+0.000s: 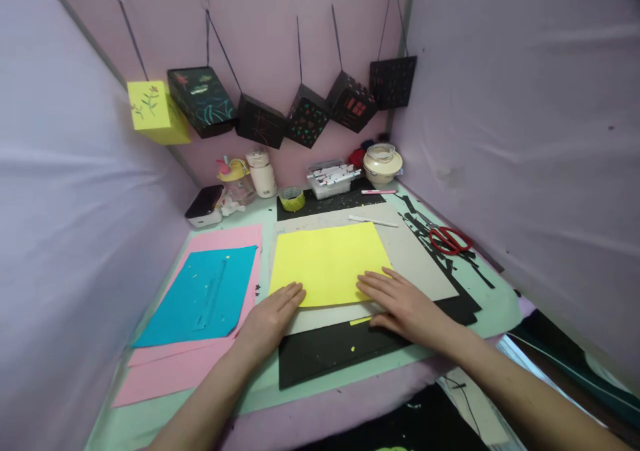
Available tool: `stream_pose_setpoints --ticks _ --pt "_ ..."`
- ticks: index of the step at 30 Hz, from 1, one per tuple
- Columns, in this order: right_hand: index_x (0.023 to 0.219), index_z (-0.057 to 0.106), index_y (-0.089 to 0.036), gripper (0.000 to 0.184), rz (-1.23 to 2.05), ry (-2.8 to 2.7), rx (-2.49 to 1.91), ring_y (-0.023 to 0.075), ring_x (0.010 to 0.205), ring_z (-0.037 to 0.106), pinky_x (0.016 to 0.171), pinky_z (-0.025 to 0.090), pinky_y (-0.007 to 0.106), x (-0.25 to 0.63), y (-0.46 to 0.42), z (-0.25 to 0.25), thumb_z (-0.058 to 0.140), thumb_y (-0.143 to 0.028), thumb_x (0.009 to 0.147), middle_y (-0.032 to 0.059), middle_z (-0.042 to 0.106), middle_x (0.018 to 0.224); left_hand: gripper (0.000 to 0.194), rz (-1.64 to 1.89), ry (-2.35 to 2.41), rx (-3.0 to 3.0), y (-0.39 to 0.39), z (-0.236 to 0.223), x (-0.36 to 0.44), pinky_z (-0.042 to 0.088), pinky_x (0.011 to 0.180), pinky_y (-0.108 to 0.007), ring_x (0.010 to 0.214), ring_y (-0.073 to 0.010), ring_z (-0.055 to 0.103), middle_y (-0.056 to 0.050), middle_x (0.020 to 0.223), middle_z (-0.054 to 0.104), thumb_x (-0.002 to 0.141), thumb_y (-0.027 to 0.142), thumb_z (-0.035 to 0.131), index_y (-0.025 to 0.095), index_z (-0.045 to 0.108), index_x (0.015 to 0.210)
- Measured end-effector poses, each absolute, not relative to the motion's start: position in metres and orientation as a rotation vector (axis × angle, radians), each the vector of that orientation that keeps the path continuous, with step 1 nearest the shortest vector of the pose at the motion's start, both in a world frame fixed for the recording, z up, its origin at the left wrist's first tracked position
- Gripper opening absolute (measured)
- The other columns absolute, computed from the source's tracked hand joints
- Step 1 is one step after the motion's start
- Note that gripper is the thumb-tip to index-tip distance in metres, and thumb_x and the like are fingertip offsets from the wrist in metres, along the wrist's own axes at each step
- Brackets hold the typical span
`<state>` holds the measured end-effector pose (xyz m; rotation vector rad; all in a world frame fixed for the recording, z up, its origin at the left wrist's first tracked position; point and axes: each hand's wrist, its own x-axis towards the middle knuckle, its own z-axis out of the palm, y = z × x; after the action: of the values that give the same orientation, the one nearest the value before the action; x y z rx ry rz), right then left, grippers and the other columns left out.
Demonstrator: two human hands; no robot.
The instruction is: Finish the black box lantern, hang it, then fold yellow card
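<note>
A sheet of bright yellow paper (pixel 327 258) lies flat on a pale grey board (pixel 420 264), with a faint crease down its middle. On the sheet's lower left corner rests my left hand (pixel 270 314), flat, fingers together and stretched out. My right hand (pixel 400 301) lies on the lower right part of the sheet with its fingers spread and the thumb just off the near edge. Under the board is black paper (pixel 330 358), and a thin yellow strip (pixel 360 320) lies on it near my right thumb. A white pen (pixel 373 222) sits just beyond the sheet.
Left are blue paper (pixel 175 298) with a clear ruler (pixel 213 294), over pink sheets (pixel 165 378). Right are red-handled scissors (pixel 450 240) among black scraps. Behind stand green tape (pixel 292 199), a box of pens (pixel 333 179) and a white bottle (pixel 262 174). Decorated boxes (pixel 307 114) hang above.
</note>
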<state>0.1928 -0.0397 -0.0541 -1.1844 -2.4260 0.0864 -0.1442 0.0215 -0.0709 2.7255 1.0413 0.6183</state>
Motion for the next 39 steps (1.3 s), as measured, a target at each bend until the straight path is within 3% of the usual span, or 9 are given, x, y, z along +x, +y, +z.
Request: stream_pose_setpoints --ticks 4,9,17,26,32,39 --pt "0.146 0.038 -0.025 0.060 0.085 -2.348 -1.245 0.0256 0.132 0.048 0.113 0.035 0.053 0.230 -0.049 -0.053 0.059 -0.031 0.090 0.0105 0.054 0.139 0.049 0.699 1.102 2.673 0.022 -0.073 -0.147 0.047 0.103 -0.039 0.121 -0.0231 0.058 -0.003 0.133 0.060 0.088 0.015 0.045 0.032 0.057 0.132" --pt "0.134 0.053 -0.028 0.044 0.040 -2.242 -1.161 0.0207 0.123 0.057 0.106 0.046 0.047 0.246 -0.043 -0.066 0.045 -0.013 0.094 0.0058 0.064 0.129 0.050 0.728 1.112 2.626 0.021 -0.072 -0.147 0.047 0.103 -0.040 0.120 -0.0238 0.059 -0.002 0.132 0.061 0.087 0.014 0.046 0.033 0.058 0.132" --pt "0.115 0.068 -0.025 0.037 0.003 -2.197 -1.173 0.0200 0.112 0.065 0.095 0.055 0.041 0.253 -0.040 -0.075 0.041 -0.011 0.094 0.0051 0.071 0.116 0.036 0.822 1.064 2.514 0.021 -0.068 -0.150 0.046 0.105 -0.042 0.116 -0.0265 0.062 -0.004 0.124 0.066 0.087 0.020 0.057 0.032 0.068 0.119" --pt "0.106 0.071 -0.026 0.025 0.225 -2.045 -1.309 0.0205 0.105 0.067 0.094 0.054 0.039 0.258 -0.037 -0.079 0.049 -0.023 0.095 0.0022 0.073 0.108 0.029 0.764 1.138 2.859 0.019 -0.068 -0.155 0.051 0.100 -0.042 0.108 -0.0227 0.067 -0.005 0.116 0.071 0.095 0.025 0.046 0.023 0.070 0.112" --pt "0.089 0.073 -0.025 0.022 0.587 -1.797 -1.512 0.0222 0.092 0.068 0.085 0.053 0.035 0.254 -0.030 -0.064 0.055 -0.037 0.089 0.0031 0.074 0.099 0.036 0.715 1.472 2.322 0.024 -0.055 -0.149 0.052 0.097 -0.041 0.104 -0.0265 0.068 -0.003 0.105 0.075 0.087 0.052 0.054 0.025 0.075 0.099" --pt "0.064 0.064 -0.020 0.034 0.765 -1.567 -1.766 0.0168 0.063 0.055 0.060 0.040 0.027 0.248 -0.017 -0.047 0.054 -0.047 0.083 -0.0007 0.062 0.063 0.040 0.658 1.719 1.851 0.034 -0.034 -0.135 0.050 0.068 -0.031 0.084 -0.0266 0.067 -0.006 0.089 0.076 0.078 0.055 0.057 0.020 0.076 0.079"
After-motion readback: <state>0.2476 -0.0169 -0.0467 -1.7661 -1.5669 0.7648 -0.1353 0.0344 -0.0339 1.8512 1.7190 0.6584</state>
